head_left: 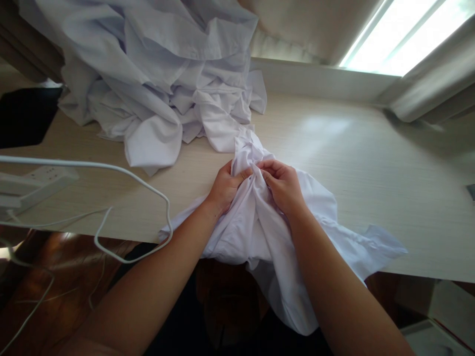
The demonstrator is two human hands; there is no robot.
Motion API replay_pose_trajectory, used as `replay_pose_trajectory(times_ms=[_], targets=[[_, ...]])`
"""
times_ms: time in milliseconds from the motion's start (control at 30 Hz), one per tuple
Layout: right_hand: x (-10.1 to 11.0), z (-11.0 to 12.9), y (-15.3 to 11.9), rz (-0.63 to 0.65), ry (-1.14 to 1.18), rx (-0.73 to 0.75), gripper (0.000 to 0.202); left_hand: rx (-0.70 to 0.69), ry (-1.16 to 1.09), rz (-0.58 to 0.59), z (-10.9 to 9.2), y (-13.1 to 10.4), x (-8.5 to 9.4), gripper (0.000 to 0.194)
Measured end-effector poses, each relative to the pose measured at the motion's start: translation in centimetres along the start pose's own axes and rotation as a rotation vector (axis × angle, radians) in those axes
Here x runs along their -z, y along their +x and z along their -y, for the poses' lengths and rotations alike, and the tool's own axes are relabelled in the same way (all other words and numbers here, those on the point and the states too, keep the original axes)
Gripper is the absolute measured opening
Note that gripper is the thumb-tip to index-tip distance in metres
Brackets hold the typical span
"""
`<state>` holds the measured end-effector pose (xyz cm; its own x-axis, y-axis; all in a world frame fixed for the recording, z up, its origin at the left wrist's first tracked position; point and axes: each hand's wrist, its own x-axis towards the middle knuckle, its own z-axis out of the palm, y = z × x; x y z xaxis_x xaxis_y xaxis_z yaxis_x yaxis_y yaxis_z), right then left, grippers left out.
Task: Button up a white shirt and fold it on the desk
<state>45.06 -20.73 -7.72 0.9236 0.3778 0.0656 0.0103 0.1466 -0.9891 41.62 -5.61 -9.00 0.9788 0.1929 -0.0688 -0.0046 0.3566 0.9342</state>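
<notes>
A white shirt [256, 222] lies bunched at the front edge of the table, part of it hanging over the edge and a sleeve spread out to the right. My left hand [228, 185] grips gathered cloth near the collar end, thumb on top. Close beside it, my right hand [280, 183] pinches the same shirt between thumb and fingers. A tiny dark spot, perhaps a button or buttonhole, shows near my left thumb. The fingertips are partly sunk in the folds.
A big heap of white garments [156, 84] covers the back left of the pale table [356, 163]. At left are a power strip [40, 180], a looping white cable [148, 185] and a black flat object [27, 116]. Curtains [426, 79] and a window stand behind.
</notes>
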Motion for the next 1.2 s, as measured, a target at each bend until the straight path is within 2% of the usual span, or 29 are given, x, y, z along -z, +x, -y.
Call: replay_pose_trajectory(times_ms=[733,1200], targets=[[-0.05,-0.19,0.08,0.025,-0.023,0.027,0.028,-0.029,0.014,0.029,0.29,0.05,0.25,0.046],[-0.06,-0.17,0.14,0.054,-0.024,0.052,0.023,-0.018,0.058,-0.016,0.03,0.02,0.06,0.047]])
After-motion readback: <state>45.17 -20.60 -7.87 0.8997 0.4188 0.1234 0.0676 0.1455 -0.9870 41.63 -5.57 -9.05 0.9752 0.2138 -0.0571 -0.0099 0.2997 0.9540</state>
